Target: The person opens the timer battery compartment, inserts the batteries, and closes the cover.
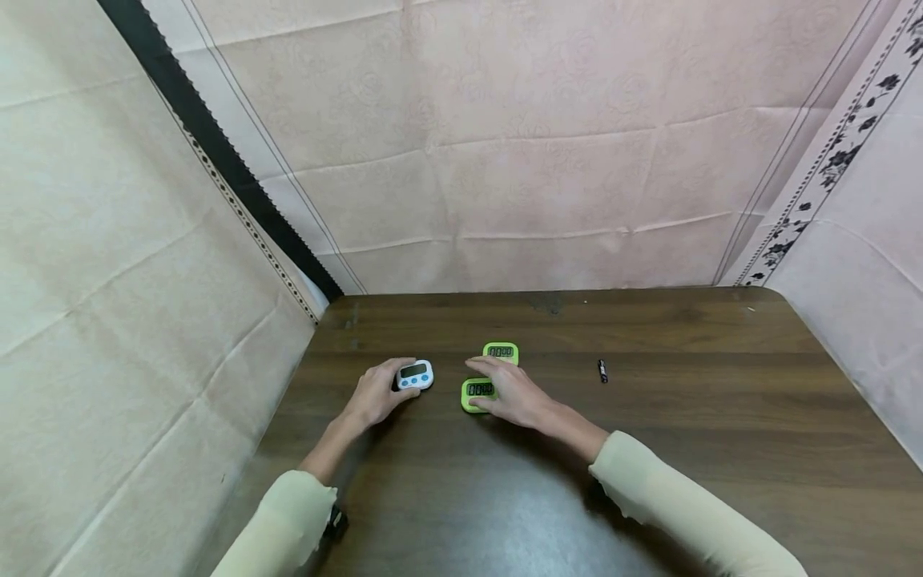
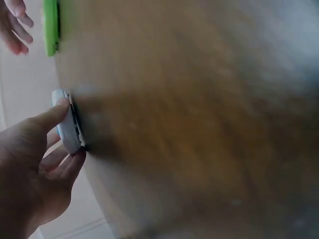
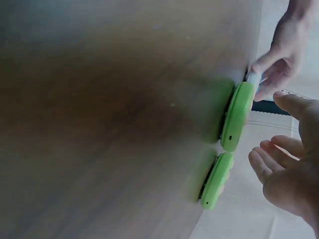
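My left hand point(image 1: 372, 396) pinches a white digital timer point(image 1: 415, 375) with blue buttons, thumb on the near edge and fingers on the far edge. In the left wrist view the white timer point(image 2: 67, 121) is seen edge-on between thumb and fingers, close to the tabletop. Two lime-green digital timers lie to its right: a nearer one point(image 1: 473, 398) and a farther one point(image 1: 501, 350), both with digits on their displays. Over them hovers my right hand point(image 1: 515, 394), its fingers spread and partly covering both. The right wrist view shows a gap between that hand and the green timers point(image 3: 238, 117).
A small dark battery-like cylinder point(image 1: 602, 371) lies on the brown wooden table point(image 1: 692, 417), right of the timers. Pale patterned cloth point(image 1: 534, 160) hangs behind the table's far edge and along both sides. A black item point(image 1: 336, 522) shows beside the left sleeve.
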{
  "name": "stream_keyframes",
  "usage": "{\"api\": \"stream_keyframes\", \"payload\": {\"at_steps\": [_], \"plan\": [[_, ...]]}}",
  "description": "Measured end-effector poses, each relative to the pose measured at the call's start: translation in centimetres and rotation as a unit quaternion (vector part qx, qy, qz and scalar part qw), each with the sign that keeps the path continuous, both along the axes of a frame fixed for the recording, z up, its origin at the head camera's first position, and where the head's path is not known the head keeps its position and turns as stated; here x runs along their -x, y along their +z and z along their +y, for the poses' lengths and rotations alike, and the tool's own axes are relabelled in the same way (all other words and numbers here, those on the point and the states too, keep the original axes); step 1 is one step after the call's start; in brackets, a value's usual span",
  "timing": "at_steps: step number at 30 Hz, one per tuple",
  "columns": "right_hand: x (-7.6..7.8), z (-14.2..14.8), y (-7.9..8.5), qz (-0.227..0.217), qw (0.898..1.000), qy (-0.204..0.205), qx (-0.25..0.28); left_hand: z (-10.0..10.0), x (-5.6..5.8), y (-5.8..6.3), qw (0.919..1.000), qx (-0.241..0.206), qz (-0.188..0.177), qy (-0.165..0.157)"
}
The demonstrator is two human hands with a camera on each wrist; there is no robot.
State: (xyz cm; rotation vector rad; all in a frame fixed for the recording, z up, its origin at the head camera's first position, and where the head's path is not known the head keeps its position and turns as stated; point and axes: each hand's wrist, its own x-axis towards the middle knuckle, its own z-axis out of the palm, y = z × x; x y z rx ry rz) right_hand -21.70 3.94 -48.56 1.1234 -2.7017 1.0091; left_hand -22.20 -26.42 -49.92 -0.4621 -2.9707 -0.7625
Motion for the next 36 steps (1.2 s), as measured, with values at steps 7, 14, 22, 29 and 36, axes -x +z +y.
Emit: {"api": "stream_keyframes", "payload": {"at_steps": [7,14,22,29,36], "plan": [[-0.1,-1.2,1.1,0.023,0.998,0.050,0.001,2.9,-0.8,2.3,0.9981,-0.036,0.017,-0.048],[-0.6,-1.5,1.5,0.110,0.993,0.001,0.034,6.3,-1.9,4.2,0.9932,-0.065,0.040,-0.088],[-1.7,-0.3,2.6,0.178,0.978,-0.059,0.092,8.9,-2.6,5.7,0.9911,-0.078,0.093,-0.054],[-2.5,1.0,4.5,0.060,0.969,-0.090,0.223,10.1,-3.1,6.3,0.9796,-0.157,0.121,-0.034],[-3.5,2.1,6.0,-0.097,0.941,-0.119,0.302,11.6,-4.0,6.6,0.9489,-0.305,0.071,-0.038]]}}
